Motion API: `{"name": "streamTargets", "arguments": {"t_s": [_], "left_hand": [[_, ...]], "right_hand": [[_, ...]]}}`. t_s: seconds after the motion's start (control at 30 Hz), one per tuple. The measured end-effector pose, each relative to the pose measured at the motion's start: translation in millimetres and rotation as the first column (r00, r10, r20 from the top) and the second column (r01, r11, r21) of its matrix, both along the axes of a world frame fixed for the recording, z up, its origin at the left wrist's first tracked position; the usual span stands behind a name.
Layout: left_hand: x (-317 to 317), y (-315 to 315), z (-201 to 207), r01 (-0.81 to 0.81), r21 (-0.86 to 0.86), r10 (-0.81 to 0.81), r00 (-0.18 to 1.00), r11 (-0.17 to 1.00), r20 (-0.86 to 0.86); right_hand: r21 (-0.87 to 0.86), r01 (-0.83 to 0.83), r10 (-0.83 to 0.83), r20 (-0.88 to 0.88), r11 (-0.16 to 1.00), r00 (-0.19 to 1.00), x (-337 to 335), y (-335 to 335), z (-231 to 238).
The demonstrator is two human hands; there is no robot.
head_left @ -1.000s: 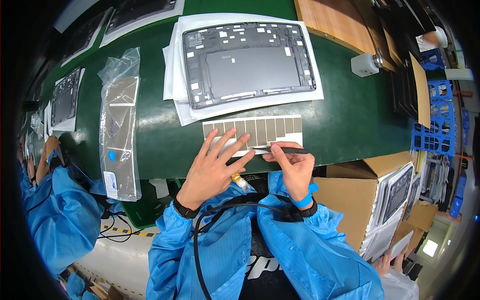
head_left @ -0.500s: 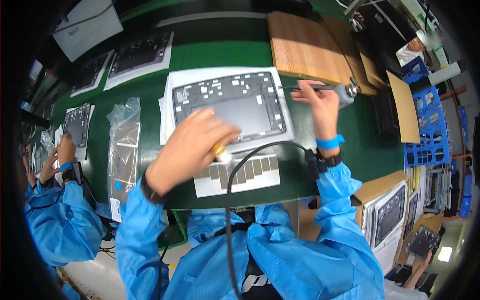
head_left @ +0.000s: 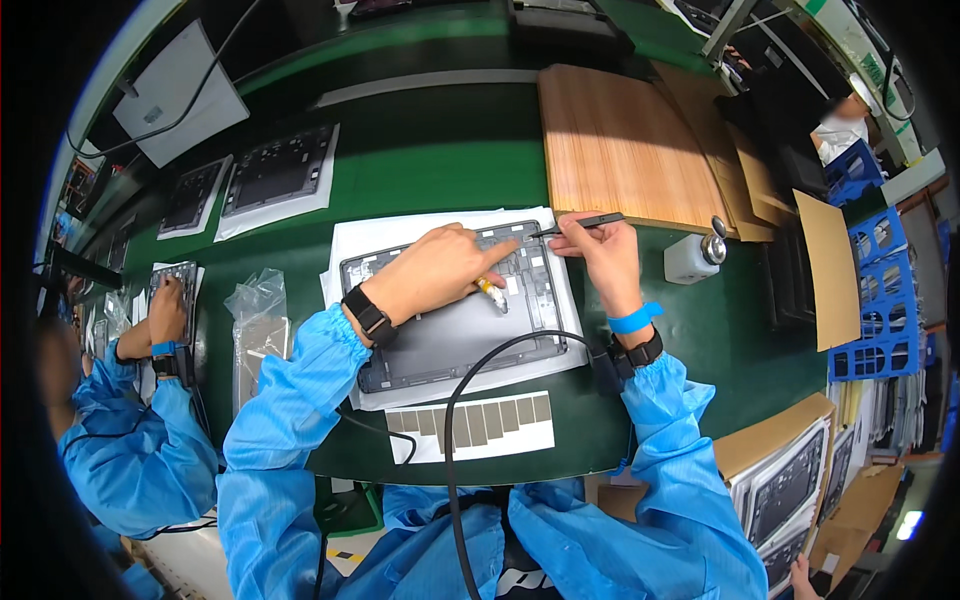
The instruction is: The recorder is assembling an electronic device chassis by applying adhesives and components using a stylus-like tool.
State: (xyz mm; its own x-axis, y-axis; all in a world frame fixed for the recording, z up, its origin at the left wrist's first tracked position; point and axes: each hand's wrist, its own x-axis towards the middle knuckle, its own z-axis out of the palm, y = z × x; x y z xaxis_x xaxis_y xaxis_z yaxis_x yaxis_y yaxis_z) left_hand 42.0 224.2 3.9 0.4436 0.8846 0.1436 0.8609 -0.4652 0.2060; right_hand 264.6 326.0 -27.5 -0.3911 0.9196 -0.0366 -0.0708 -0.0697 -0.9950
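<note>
My right hand is closed on dark tweezers, their tip at the top right edge of a dark grey tablet-like housing dotted with small white pads. My left hand reaches over the housing, index finger stretched toward the tweezers' tip. Its curled lower fingers hold a small yellow-and-white piece, whose kind I cannot make out. White sheets lie beneath the housing. Closer to me lies a white card bearing several grey-brown strips.
A pump-top bottle stands at right, near a wooden board. A black cable crosses the view. A clear plastic bag lies left, beside a co-worker's arm. More housings lie behind; a cardboard box stands lower right.
My left hand has moved up and right, over the housing, with the yellow-and-white piece. The tweezers' tip remains near the housing's right edge. The whole view has shifted, so the bench sits lower.
</note>
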Motion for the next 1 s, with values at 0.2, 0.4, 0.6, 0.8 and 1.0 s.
{"name": "streamTargets", "arguments": {"t_s": [0.2,0.4,0.6,0.8,1.0], "left_hand": [[-0.7,4.1,-0.7,0.010,0.029,-0.010,1.000,1.000,0.006],[-0.2,3.7,-2.7,0.004,0.042,-0.005,1.000,0.999,0.020],[-0.8,3.2,-3.9,0.006,0.037,-0.007,1.000,0.999,0.020],[0.9,3.3,-3.2,0.003,0.026,-0.004,1.000,1.000,0.027],[0.7,4.8,-5.2,0.009,0.029,-0.010,0.999,1.000,0.035]], "right_hand": [[-0.033,0.006,-0.006,0.020,0.999,1.000,3.0,3.7,1.5],[-0.041,-0.007,0.008,0.019,0.999,1.000,0.4,1.0,-3.4],[-0.045,0.000,0.000,0.006,0.999,1.000,-0.6,-1.4,-1.6],[-0.039,0.025,-0.025,0.001,0.999,1.000,-1.4,-3.7,-5.7],[-0.011,0.036,-0.036,0.006,0.999,0.999,-2.0,-6.8,-4.9]]}}
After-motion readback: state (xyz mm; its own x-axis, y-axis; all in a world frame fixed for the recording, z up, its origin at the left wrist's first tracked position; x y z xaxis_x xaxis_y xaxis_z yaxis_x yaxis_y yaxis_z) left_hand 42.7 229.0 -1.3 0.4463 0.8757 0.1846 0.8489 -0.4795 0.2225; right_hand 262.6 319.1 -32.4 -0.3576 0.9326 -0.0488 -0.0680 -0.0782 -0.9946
